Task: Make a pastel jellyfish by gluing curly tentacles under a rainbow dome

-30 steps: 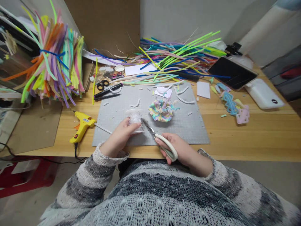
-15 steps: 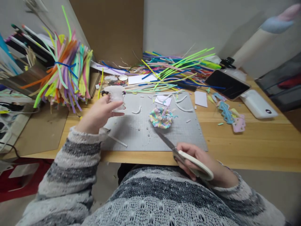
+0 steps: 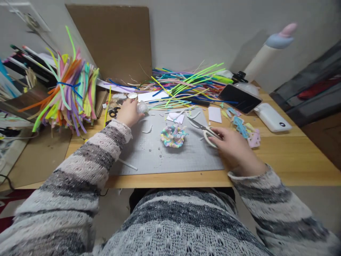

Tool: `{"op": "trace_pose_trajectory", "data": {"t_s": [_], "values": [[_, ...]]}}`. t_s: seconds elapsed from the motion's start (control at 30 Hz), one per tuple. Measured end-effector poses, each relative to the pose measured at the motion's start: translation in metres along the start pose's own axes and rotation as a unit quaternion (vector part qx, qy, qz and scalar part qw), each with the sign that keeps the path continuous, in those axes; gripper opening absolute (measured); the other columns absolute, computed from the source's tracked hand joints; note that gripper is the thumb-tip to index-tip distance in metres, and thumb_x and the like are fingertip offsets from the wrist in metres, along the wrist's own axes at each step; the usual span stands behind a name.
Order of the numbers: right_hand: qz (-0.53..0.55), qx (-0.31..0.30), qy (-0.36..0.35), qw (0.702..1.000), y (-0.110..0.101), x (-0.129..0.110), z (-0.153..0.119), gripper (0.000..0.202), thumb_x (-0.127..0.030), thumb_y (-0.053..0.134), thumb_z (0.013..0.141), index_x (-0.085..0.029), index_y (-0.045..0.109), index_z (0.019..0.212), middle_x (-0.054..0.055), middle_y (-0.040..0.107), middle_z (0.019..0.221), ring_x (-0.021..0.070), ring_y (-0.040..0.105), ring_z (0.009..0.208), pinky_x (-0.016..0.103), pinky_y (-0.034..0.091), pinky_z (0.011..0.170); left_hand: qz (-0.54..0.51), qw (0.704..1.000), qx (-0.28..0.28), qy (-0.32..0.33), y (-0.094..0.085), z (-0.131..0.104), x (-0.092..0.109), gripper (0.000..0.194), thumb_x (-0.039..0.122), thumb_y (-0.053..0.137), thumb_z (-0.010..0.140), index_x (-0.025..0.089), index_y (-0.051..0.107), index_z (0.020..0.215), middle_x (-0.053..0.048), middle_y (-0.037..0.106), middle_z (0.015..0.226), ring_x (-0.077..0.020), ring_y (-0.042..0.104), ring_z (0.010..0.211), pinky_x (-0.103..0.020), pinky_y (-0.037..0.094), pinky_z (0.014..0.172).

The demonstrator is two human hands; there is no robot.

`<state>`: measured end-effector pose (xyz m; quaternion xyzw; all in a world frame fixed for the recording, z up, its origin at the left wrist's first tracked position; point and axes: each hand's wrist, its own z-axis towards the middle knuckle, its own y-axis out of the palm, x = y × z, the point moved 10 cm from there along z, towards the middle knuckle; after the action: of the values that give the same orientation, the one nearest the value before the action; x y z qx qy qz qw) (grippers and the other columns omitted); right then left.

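My left hand is at the back left of the grey cutting mat, its fingers closed around a small clear plastic bag. Over the mat's right side, my right hand grips scissors by their white handles, blades pointing to the back left. Between my hands sits a ruffled pastel pipe-cleaner piece in yellow, blue and pink. White paper lies just behind it. White pipe-cleaner offcuts and tiny metal bits are scattered on the mat.
A tied bundle of colourful pipe cleaners stands at the left. Loose pipe cleaners are heaped along the wall. A phone, a white power bank and pastel clips lie at the right. Black-handled scissors rest beside my left hand.
My right hand has carried the scissors from the table's front edge to the mat's right side. My left hand has reached farther back with the plastic bag. The view has shifted slightly.
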<state>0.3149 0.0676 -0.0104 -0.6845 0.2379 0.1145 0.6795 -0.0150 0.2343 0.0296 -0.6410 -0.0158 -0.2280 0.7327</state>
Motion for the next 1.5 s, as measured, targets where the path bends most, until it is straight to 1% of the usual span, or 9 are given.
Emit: {"op": "trace_pose_trajectory", "data": {"t_s": [0.23,0.37,0.47,0.57,0.63,0.73,0.97,1.27,1.5], "values": [[-0.135,0.019,-0.069,0.988,0.015,-0.032,0.046,0.029,-0.026,0.058,0.084,-0.020,0.064,0.112,0.013,0.072,0.105,0.0301,0.065,0.094,0.035,0.043,0.071,0.088,0.992,0.043,0.082,-0.046,-0.058,0.027,0.050,0.035,0.063,0.083,0.011,0.055,0.127,-0.017,0.055,0.127,-0.0328,0.049,0.123,-0.046,0.038,0.107],[-0.150,0.059,-0.137,0.977,0.016,-0.045,0.053,0.015,-0.021,0.057,0.083,-0.017,0.065,0.095,0.014,0.070,0.102,0.0292,0.063,0.096,0.036,0.045,0.074,0.040,0.994,-0.052,0.092,-0.026,-0.120,0.030,0.043,0.037,0.062,0.085,0.014,0.058,0.121,-0.013,0.060,0.121,-0.0303,0.056,0.114,-0.047,0.044,0.101],[-0.108,0.191,-0.197,0.955,-0.015,-0.066,0.034,0.013,-0.020,0.052,0.086,-0.016,0.065,0.085,0.012,0.070,0.089,0.0258,0.064,0.087,0.037,0.047,0.074,-0.037,0.993,-0.092,0.067,-0.001,-0.155,0.038,0.031,0.029,0.058,0.090,0.017,0.059,0.118,-0.010,0.062,0.116,-0.0256,0.059,0.107,-0.044,0.047,0.095],[-0.009,0.305,-0.370,0.877,-0.042,-0.103,-0.015,0.010,-0.017,0.054,0.086,-0.019,0.063,0.090,0.007,0.071,0.082,0.0192,0.065,0.078,0.033,0.049,0.072,-0.101,0.988,-0.106,0.054,0.022,-0.167,0.056,0.018,0.021,0.055,0.091,0.019,0.062,0.107,-0.008,0.063,0.106,-0.0227,0.059,0.099,-0.041,0.049,0.089],[0.002,0.275,-0.538,0.797,-0.030,-0.130,-0.055,0.009,-0.017,0.058,0.084,-0.023,0.063,0.089,0.002,0.069,0.074,0.0152,0.063,0.069,0.029,0.048,0.063,-0.121,0.984,-0.117,0.057,0.035,-0.165,0.069,0.008,0.019,0.057,0.089,0.018,0.063,0.095,-0.007,0.062,0.098,-0.0223,0.058,0.093,-0.039,0.049,0.085],[0.027,0.264,-0.636,0.724,-0.013,-0.140,-0.089,0.013,-0.016,0.061,0.082,-0.023,0.062,0.093,0.001,0.070,0.074,0.0130,0.060,0.062,0.027,0.045,0.053,-0.129,0.982,-0.128,0.060,0.048,-0.159,0.080,0.003,0.015,0.061,0.086,0.018,0.063,0.087,-0.006,0.061,0.093,-0.0223,0.057,0.090,-0.038,0.048,0.082],[0.103,0.168,-0.616,0.762,0.016,-0.139,-0.081,0.019,-0.011,0.057,0.083,-0.019,0.058,0.100,0.001,0.069,0.065,0.0131,0.059,0.055,0.027,0.046,0.049,-0.139,0.978,-0.133,0.084,0.058,-0.159,0.082,0.008,0.010,0.061,0.086,0.017,0.064,0.083,-0.005,0.061,0.088,-0.0208,0.057,0.087,-0.036,0.048,0.079],[0.369,-0.015,-0.440,0.819,0.034,-0.135,-0.063,0.016,-0.023,0.055,0.090,-0.020,0.058,0.106,-0.002,0.063,0.068,0.0076,0.054,0.050,0.021,0.046,0.048,-0.219,0.957,0.029,0.187,-0.017,-0.166,0.122,0.004,0.019,0.063,0.088,0.018,0.063,0.092,-0.005,0.062,0.091,-0.0165,0.058,0.089,-0.032,0.048,0.079],[0.402,-0.091,-0.381,0.828,0.050,-0.135,-0.056,0.007,-0.023,0.060,0.086,-0.017,0.062,0.089,-0.003,0.059,0.069,0.0062,0.049,0.053,0.019,0.043,0.048,-0.120,0.958,0.085,0.245,-0.025,-0.172,0.153,0.005,0.017,0.064,0.086,0.018,0.062,0.091,-0.005,0.064,0.090,-0.0179,0.058,0.084,-0.033,0.047,0.073]]}}
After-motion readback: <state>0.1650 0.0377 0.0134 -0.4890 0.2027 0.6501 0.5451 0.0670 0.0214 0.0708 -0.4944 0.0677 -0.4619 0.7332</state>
